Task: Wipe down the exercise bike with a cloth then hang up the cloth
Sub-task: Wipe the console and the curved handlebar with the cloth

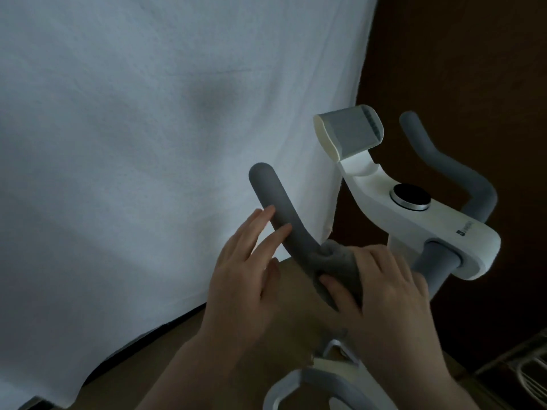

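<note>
The right hand (384, 288) is closed around a grey cloth (340, 261), pressing it against the lower bend of the left handlebar (278, 211) of the exercise bike (429, 229). The left hand (245, 267) is open with its fingers spread, two fingertips touching the same handlebar just above the cloth; it grips nothing. The cloth sits bunched between the right hand's thumb and fingers, wrapped onto the bar.

A small dark logo with pale lettering sits on the white console beside the round black knob (410, 196); the words are too blurred to read. A grey phone holder (349, 134) stands at the console's front.

The right handlebar (444, 167) curves free, well apart from both hands. A white sheet (148, 143) hangs just behind the left handlebar, its lower edge above brown floor (183, 350).
</note>
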